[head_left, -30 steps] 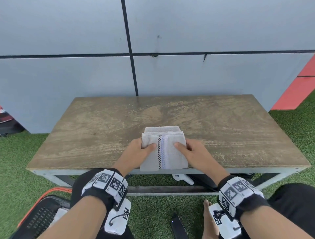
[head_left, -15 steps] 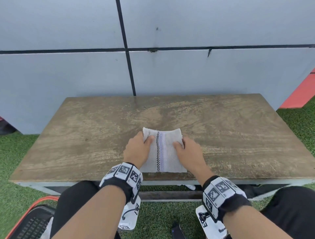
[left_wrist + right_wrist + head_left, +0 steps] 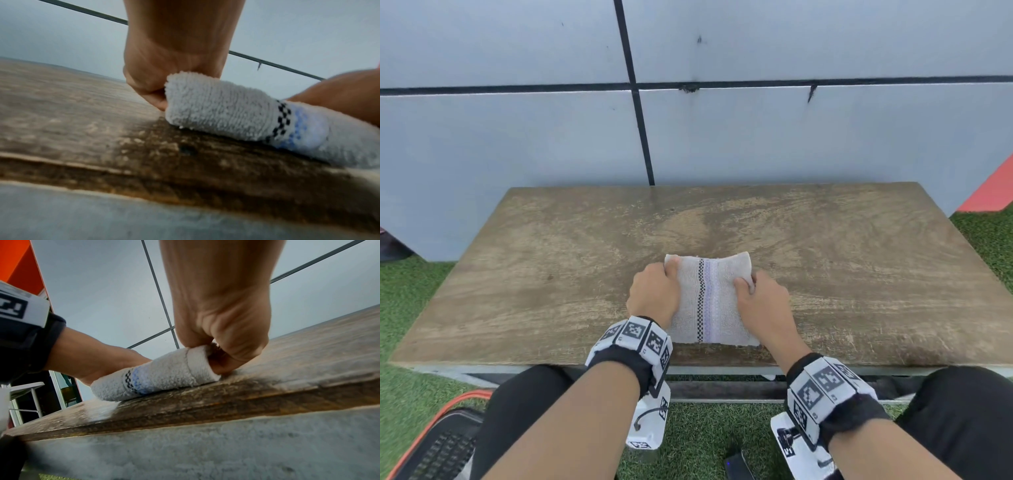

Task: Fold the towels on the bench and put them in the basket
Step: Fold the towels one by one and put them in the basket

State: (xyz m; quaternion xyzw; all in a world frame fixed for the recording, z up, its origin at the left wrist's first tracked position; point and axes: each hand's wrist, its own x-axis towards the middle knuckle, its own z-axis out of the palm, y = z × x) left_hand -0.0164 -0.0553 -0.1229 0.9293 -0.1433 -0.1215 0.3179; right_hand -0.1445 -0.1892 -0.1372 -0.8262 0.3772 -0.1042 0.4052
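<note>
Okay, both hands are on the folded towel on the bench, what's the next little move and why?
Probably lift the towel off the bench and carry it toward the basket at lower left. It already looks fully folded, and the left hand and right hand each pinch a far corner.

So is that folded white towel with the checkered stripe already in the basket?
No, the folded white towel lies on the worn wooden bench, gripped at its far corners by the left hand and right hand.
</note>
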